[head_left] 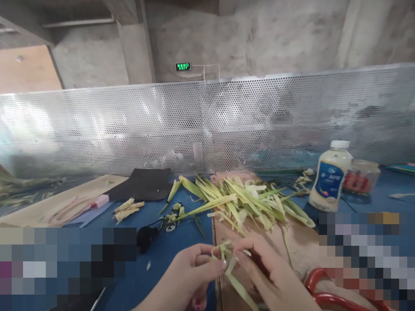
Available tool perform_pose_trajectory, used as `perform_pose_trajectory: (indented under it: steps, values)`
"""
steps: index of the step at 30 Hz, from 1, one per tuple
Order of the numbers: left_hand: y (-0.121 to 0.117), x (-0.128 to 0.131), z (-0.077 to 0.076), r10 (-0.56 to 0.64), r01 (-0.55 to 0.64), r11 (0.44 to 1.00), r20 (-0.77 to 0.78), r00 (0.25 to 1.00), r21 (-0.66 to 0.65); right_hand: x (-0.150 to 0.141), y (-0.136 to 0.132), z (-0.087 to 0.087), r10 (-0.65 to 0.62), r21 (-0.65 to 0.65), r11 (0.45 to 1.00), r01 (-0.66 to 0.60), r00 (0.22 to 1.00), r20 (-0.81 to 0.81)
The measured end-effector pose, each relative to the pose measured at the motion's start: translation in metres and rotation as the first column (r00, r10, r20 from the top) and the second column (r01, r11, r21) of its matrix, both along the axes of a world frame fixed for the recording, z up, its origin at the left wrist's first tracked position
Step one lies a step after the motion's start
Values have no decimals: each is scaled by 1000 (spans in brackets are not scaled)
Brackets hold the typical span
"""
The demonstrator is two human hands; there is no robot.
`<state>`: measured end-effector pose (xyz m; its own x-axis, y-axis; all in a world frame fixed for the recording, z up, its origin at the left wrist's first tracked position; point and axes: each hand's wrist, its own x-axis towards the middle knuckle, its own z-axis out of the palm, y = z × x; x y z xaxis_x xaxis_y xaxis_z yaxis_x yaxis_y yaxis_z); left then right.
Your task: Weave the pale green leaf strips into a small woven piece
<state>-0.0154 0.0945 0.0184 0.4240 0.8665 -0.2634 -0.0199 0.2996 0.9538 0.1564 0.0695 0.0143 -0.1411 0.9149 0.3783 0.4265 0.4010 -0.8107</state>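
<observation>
My left hand [197, 270] and my right hand [264, 268] meet low in the middle, above the near edge of a tan board. Between the fingertips of both is a pale green corn husk strip [238, 285], looped at the top, its long tail hanging down. The fingers of each hand are closed in a pinch on it. Just beyond lies a loose pile of yellow-green husk strips [246, 203] on the board [300, 242]. Red-handled scissors [330, 300] rest beside my right wrist, their blades not visible.
A milky drink bottle [330, 177] and a clear jar [359, 179] stand right. On the blue table [126, 268] lie dried husk pieces [128, 210], curled scraps [175, 216] and a black sheet [141, 185]. A perforated metal screen [181, 125] closes the back. Both lower corners are blurred out.
</observation>
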Motion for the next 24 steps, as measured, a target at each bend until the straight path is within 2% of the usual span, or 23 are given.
perform_pose_trajectory:
  steps: [3,7,11,14,17,21,24]
  values:
    - [-2,0,4,-68,70,997,57,996,-28,0,0,0,-1,2,1000,1,1000,-12]
    - [-3,1,7,-87,91,995,90,992,-38,-1,2,-1,17,-26,1000,-18,999,-35]
    - [-7,3,10,-118,117,992,17,993,44,-3,2,1,17,-102,995,-21,999,-35]
    - [-11,5,14,-60,81,983,-132,989,166,-4,-1,3,29,-116,993,-32,999,-31]
    - [-13,8,17,8,46,975,-245,970,217,-5,-3,6,78,-109,991,-78,997,-7]
    - [-12,8,15,49,26,970,-301,952,240,-6,-7,16,86,-101,992,-79,994,61]
    - [-9,7,12,82,-3,970,-320,944,241,8,-15,31,117,-39,993,-112,972,203]
